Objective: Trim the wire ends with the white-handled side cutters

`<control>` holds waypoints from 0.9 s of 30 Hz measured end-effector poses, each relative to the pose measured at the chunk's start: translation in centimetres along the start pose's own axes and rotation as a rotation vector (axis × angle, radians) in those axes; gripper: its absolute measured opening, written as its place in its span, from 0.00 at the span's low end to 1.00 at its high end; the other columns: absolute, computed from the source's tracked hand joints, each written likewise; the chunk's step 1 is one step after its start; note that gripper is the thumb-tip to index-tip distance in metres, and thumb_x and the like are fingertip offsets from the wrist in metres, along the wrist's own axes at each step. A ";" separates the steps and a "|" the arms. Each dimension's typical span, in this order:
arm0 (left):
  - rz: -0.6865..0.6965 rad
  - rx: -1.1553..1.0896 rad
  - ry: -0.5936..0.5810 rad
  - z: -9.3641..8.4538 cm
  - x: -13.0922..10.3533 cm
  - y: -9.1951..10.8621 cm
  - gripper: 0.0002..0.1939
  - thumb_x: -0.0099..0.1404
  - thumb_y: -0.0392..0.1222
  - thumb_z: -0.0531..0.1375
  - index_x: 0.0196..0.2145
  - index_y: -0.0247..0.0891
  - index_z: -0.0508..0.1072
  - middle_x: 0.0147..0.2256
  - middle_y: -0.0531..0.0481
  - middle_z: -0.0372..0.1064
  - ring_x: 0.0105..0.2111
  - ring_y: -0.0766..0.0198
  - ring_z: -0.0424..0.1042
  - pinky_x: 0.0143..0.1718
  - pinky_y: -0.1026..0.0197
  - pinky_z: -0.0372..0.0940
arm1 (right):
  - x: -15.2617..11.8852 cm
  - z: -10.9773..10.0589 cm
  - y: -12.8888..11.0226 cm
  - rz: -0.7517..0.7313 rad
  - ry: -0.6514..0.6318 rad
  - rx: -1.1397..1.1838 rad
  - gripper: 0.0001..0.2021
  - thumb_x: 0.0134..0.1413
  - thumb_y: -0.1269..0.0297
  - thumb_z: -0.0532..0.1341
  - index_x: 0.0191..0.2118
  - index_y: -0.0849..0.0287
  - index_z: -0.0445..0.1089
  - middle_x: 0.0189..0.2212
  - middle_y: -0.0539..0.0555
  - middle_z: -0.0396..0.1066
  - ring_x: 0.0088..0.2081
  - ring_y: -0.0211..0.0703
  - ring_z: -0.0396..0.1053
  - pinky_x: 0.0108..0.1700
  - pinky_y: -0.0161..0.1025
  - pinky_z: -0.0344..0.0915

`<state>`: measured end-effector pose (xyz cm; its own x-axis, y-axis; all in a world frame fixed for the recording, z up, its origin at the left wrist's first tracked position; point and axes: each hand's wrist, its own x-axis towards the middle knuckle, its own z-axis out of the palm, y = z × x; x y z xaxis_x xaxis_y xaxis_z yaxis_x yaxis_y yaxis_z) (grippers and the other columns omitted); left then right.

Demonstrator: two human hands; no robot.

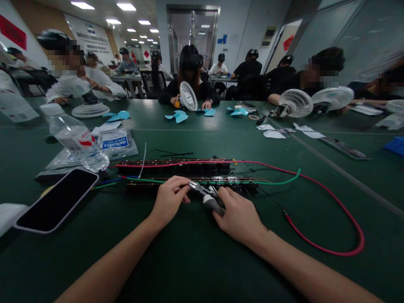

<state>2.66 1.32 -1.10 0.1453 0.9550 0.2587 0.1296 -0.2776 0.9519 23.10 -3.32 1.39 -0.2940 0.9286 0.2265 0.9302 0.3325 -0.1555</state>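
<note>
My right hand (pixel 240 214) is closed around the grey and white handles of a pair of pliers (pixel 210 200). The pliers' metal jaws point left, up against the fingertips of my left hand (pixel 170 198). That hand is closed in a pinch over the near black strip, and whatever lies between its fingers is too small to make out. Two long black strips with metal rails, a far one (pixel 205 167) and a near one (pixel 139 186), lie crosswise before me. A green wire (pixel 280 183) runs along the near strip, and a red wire (pixel 325 185) crosses the far one and loops round at right.
At left lie a phone (pixel 58 202), a water bottle (pixel 77 136) and a plastic bag (pixel 116 143). A white cable tie (pixel 143 160) sticks up by the strips. Across the green table, people sit with white fan cages (pixel 296 103) and blue fan blades (pixel 176 116).
</note>
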 end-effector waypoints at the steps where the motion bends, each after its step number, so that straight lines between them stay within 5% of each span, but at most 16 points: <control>1: -0.003 -0.002 -0.001 0.0 0.0 0.0 0.08 0.63 0.38 0.60 0.37 0.34 0.77 0.41 0.45 0.70 0.21 0.71 0.72 0.21 0.66 0.71 | 0.0 0.1 0.1 -0.003 0.013 0.006 0.11 0.49 0.65 0.58 0.40 0.56 0.60 0.34 0.54 0.67 0.34 0.45 0.66 0.31 0.38 0.57; 12: -0.009 0.021 0.005 0.0 0.1 -0.1 0.08 0.63 0.37 0.59 0.38 0.34 0.77 0.43 0.44 0.70 0.21 0.71 0.73 0.21 0.66 0.71 | 0.1 0.8 0.3 -0.041 0.116 -0.046 0.15 0.43 0.68 0.59 0.41 0.59 0.60 0.39 0.60 0.64 0.40 0.51 0.62 0.40 0.45 0.60; 27: -0.010 0.007 0.004 0.0 0.1 0.0 0.09 0.63 0.39 0.60 0.37 0.34 0.78 0.41 0.44 0.71 0.21 0.70 0.73 0.21 0.66 0.71 | 0.1 0.1 0.1 -0.003 0.009 -0.013 0.12 0.48 0.65 0.59 0.40 0.56 0.60 0.33 0.54 0.68 0.34 0.45 0.68 0.32 0.37 0.58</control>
<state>2.70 1.37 -1.04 0.1401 0.9582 0.2496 0.1380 -0.2685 0.9533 23.19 -3.20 1.31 -0.2949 0.9261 0.2353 0.9322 0.3329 -0.1420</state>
